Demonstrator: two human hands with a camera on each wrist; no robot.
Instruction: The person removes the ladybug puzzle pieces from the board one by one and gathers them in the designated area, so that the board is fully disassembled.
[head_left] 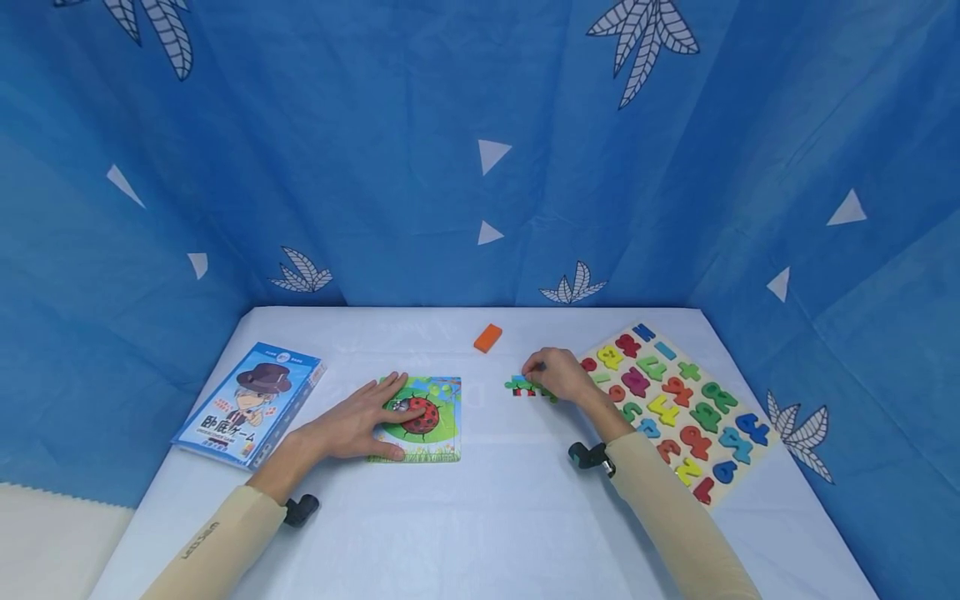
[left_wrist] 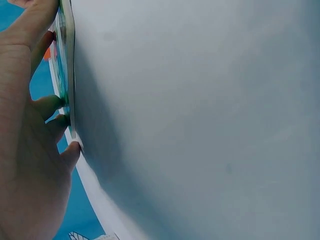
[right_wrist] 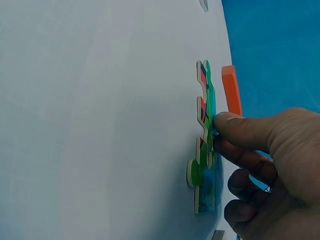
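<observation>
My left hand (head_left: 356, 423) rests with fingers spread on a square ladybug jigsaw puzzle (head_left: 442, 443), covering its left side. In the left wrist view, the fingertips touch the edge of the puzzle (left_wrist: 71, 65). To the right of it, my right hand (head_left: 558, 375) is over several loose jigsaw pieces (head_left: 522, 387), green, blue and red. In the right wrist view these pieces (right_wrist: 202, 187) lie in a row, edges meeting. The right thumb and index finger pinch the upper part of the row, and the other fingers curl beneath the palm.
An orange block (head_left: 487, 337) lies farther back between the hands. A wooden number board (head_left: 752, 454) with colourful digits and signs is under and beside the right forearm. At left sits a blue game box (head_left: 225, 408). Blue curtains (head_left: 420, 167) enclose the white table's back and sides.
</observation>
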